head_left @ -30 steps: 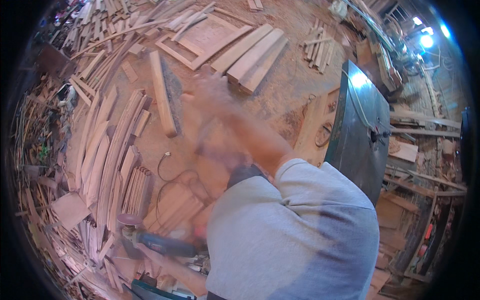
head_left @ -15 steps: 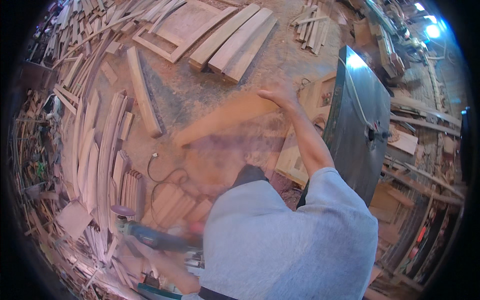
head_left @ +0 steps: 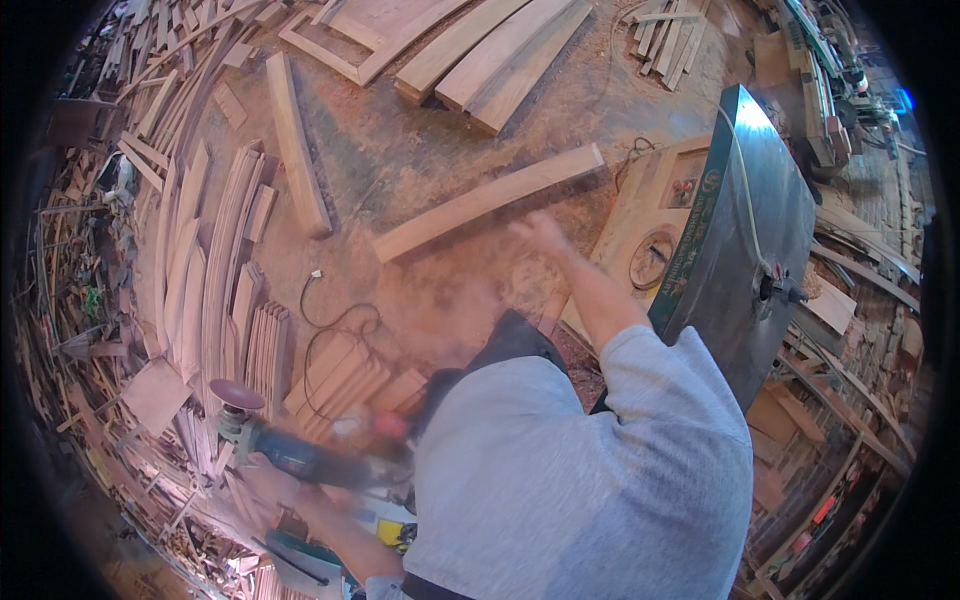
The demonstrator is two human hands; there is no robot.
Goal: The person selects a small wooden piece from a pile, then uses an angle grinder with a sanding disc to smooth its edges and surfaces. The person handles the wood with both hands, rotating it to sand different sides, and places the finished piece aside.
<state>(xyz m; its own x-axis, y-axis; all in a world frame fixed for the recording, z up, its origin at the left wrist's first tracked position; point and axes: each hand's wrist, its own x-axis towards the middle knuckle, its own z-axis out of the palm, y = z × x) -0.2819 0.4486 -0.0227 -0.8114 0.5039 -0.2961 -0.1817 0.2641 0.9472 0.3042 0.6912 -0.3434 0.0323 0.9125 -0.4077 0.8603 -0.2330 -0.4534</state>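
Sawdust floor [head_left: 420, 160]: right hand [head_left: 540, 232] grips plank [head_left: 488, 202].

Workshop floor [head_left: 420, 170] coated in sawdust, strewn with curved wooden slats [head_left: 215, 270], stacked planks [head_left: 500, 60] and a frame [head_left: 340, 50]. Large dark metal machine [head_left: 740, 250] at right; black cable [head_left: 335, 325] on the ground; bright light far upper right.

Right hand [head_left: 540, 232] raised toward 12 o'clock, arm extended, fingers blurred; grip state indeterminate. Left hand [head_left: 275, 480] low at 8 o'clock, arm bent, fingers wrapped closed.
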